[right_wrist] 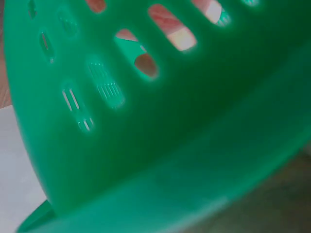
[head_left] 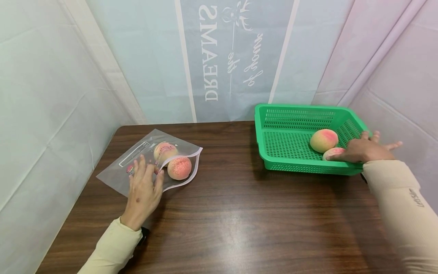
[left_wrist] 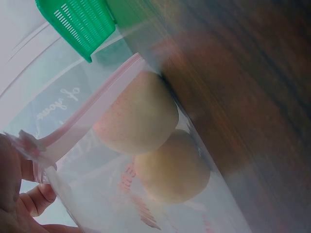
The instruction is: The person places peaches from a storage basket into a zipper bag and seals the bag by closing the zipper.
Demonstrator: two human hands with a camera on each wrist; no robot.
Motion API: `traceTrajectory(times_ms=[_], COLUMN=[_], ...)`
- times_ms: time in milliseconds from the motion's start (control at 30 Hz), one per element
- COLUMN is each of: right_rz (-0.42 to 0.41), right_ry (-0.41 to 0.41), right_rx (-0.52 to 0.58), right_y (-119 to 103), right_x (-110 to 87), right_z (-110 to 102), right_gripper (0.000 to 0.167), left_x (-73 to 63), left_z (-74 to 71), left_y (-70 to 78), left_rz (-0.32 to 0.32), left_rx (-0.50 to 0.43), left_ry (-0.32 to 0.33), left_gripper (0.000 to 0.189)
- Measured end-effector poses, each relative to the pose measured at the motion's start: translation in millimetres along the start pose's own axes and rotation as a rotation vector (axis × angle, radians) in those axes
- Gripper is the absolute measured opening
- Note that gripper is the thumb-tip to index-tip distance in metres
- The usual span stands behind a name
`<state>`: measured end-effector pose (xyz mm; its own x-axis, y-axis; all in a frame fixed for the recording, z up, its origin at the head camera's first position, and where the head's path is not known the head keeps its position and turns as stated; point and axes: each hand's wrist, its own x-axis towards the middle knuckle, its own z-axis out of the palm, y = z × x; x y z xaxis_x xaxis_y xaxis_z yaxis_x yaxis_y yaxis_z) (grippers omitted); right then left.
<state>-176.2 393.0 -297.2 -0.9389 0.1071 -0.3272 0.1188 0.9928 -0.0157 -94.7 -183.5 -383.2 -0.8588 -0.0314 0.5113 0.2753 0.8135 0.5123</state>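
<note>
A clear zip bag (head_left: 124, 177) lies on the table at the left with its mouth facing right. Inside it are two pink-and-yellow peaches, one peach (head_left: 179, 168) at the mouth and another peach (head_left: 165, 152) deeper in. My left hand (head_left: 143, 192) pinches the bag's zip edge (left_wrist: 92, 104) at one corner. Over in the green basket (head_left: 287, 161), my right hand (head_left: 367, 150) touches a peach (head_left: 331, 153), several fingers spread out; its grip is partly hidden. Another peach (head_left: 324, 140) sits beside that one. The basket wall (right_wrist: 146, 126) fills most of the right wrist view.
The brown wooden table (head_left: 232, 217) spans the space between bag and basket. A printed cloth backdrop (head_left: 226, 57) hangs behind it. White cloth walls (head_left: 41, 95) stand at both sides, the right one close to the basket.
</note>
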Motion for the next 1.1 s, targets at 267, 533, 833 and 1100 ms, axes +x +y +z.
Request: traceTrajectory(times_ms=[267, 533, 833, 1100], right_rz=[-0.031, -0.042, -0.072, -0.091], right_ry=[-0.003, -0.031, -0.045, -0.044], right_rx=[0.02, -0.014, -0.08, -0.108], right_y=[3.2, 3.5, 4.5, 7.0], right_x=[5.5, 10.3, 16.9, 18.1], right_z=[3.4, 3.0, 0.7, 0.9], right_gripper=[0.12, 0.121, 0.116, 0.112], left_x=[-0.2, -0.4, -0.6, -0.1], left_z=[-0.9, -0.9, -1.6, -2.5], left_y=[-0.5, -1.3, -1.4, -0.6], left_rz=[-0.003, -0.004, -0.013, -0.014], left_rx=[0.0, 0.0, -0.002, 0.009], left_ry=[0.002, 0.008, 0.003, -0.014], left_gripper=[0.014, 0.014, 0.014, 0.014])
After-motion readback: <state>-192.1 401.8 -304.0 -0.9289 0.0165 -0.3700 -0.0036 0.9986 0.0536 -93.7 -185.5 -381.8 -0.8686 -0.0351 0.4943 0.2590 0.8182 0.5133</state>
